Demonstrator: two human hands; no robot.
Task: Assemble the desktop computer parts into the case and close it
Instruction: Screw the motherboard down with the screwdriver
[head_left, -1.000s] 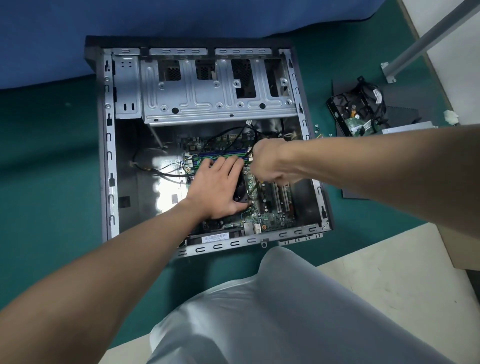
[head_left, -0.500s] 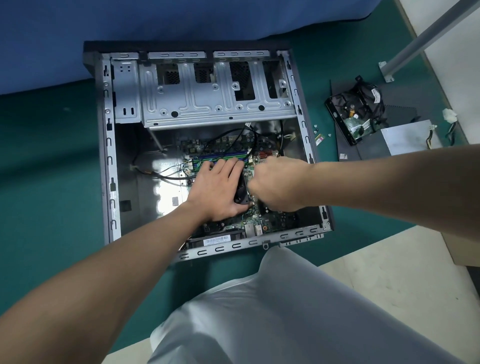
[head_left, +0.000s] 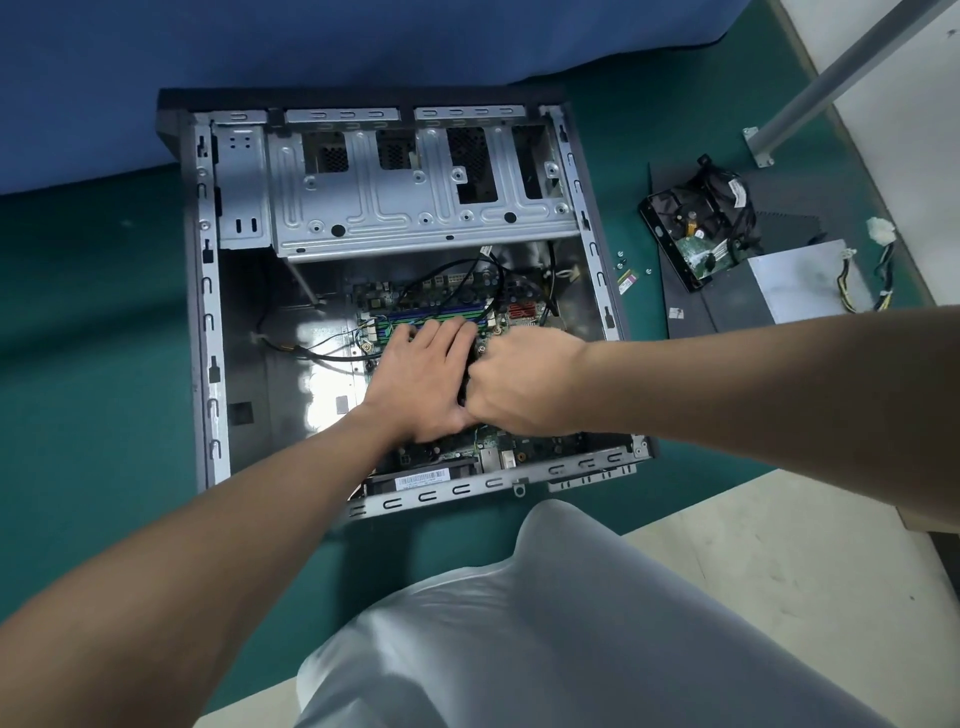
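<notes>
Fingers (head_left: 441, 335) of the left hand (head_left: 423, 382) lie straight, pressing the black cooler fan (head_left: 470, 358) onto the motherboard (head_left: 524, 447) inside the open case (head_left: 208, 312). The right hand (head_left: 519, 384) is curled beside it; any grip is hidden. This looks like seating the cooler, and fastening it evenly comes next. The hard drive (head_left: 693, 244) lies outside.

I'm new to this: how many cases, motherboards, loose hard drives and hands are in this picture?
Computer case: 1
Motherboard: 1
Hard drive: 1
Hands: 2, left hand and right hand
Total: 5
</notes>
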